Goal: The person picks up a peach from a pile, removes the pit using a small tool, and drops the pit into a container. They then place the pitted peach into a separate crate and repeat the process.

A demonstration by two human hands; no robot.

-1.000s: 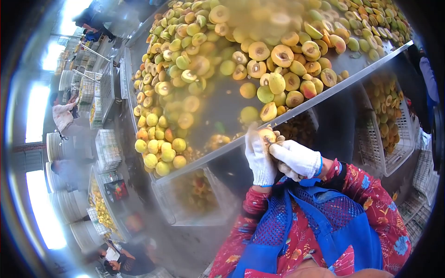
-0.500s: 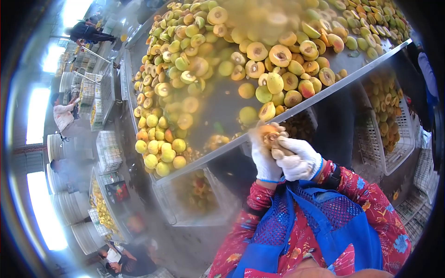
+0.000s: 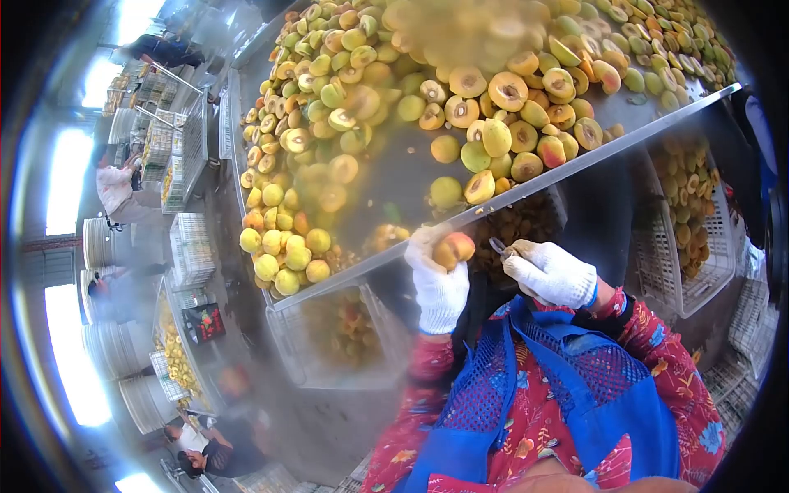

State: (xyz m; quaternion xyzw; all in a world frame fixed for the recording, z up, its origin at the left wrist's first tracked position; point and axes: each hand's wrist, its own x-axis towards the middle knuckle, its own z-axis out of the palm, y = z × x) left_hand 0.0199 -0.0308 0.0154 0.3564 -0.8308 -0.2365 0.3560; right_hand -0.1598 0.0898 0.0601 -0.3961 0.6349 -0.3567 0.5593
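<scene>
My left hand (image 3: 436,275), in a white glove, grips an orange-red peach (image 3: 454,250) just off the near rim of the metal table (image 3: 567,167). My gloved right hand (image 3: 549,271) is closed round a small metal pitting tool (image 3: 498,246), its rounded tip pointing at the peach but apart from it. Beyond the rim lie many halved peaches (image 3: 507,91) showing their cut faces. Whole yellow peaches (image 3: 287,282) are gathered at the table's left corner.
Under the table edge, white crates (image 3: 316,349) hold fruit; another crate (image 3: 718,263) with peach halves stands at the right. Other people (image 3: 115,185) are at the left, near stacked crates (image 3: 194,251) and a second fruit table (image 3: 197,386). A blurry smear covers part of the view.
My hands were together at the peach and have parted: the left moved left with the fruit, the right moved slightly right with the tool, which now shows.
</scene>
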